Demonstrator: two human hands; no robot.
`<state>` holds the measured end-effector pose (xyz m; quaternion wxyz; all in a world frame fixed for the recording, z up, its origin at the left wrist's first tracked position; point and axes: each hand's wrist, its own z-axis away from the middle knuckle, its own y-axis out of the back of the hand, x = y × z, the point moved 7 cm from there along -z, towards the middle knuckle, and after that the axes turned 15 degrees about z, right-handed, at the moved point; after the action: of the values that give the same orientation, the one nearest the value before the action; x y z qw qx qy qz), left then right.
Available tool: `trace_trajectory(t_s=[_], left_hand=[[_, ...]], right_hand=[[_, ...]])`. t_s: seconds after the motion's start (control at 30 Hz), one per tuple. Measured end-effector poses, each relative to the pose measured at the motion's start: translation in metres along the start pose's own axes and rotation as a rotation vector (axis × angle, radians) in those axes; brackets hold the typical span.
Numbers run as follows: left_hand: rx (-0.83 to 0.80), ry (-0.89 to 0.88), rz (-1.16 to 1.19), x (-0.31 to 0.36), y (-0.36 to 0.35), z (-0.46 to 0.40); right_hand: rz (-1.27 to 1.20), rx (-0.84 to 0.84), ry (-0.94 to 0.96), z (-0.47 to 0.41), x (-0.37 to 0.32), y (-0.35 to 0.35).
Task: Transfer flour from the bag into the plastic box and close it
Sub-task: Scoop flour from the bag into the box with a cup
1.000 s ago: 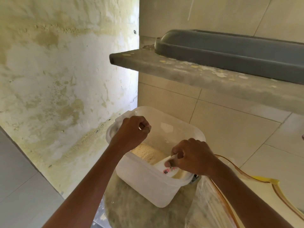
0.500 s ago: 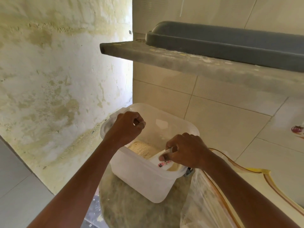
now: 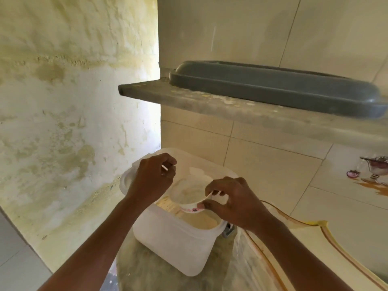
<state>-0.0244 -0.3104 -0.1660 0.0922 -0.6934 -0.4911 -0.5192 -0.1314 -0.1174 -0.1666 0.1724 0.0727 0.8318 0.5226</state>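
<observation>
Pinching the rim of a small white cup (image 3: 190, 196) between thumb and curled fingers, the right hand (image 3: 233, 203) is holding it tilted over the open top of the plastic box (image 3: 174, 244). A red-and-pink printed band is running round the cup's outer wall; its lettering is too small to read. The left hand (image 3: 152, 178) is curling its fingers over the box's far-left rim and gripping it. Pale flour (image 3: 201, 220) is lying inside the box, below the cup. The box is sitting on a mottled grey counter (image 3: 147, 267), with its near corner close to the counter's front edge. A clear plastic bag (image 3: 249, 261) is standing just beside the box on the right, touching the right forearm. A dark grey lid-like tray (image 3: 273, 87) is resting on a concrete shelf (image 3: 210, 101) that is projecting above and behind the box, leaving open room between its underside and both hands. A stained wall (image 3: 63, 122) is closing off the left side. A decorated tile (image 3: 373, 171) is showing a fruit-and-goblet picture on the right.
</observation>
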Motion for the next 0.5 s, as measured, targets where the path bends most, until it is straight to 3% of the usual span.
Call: trace_trajectory(t_s=[0.3, 0.5], left_hand=[[-0.017, -0.098, 0.176, 0.035, -0.030, 0.015], [-0.215, -0.129, 0.301, 0.075, -0.084, 0.041]], right_hand=[[-0.142, 0.283, 0.083, 0.059, 0.009, 0.061], [-0.174, 0.399, 0.038, 0.115, 0.031, 0.104]])
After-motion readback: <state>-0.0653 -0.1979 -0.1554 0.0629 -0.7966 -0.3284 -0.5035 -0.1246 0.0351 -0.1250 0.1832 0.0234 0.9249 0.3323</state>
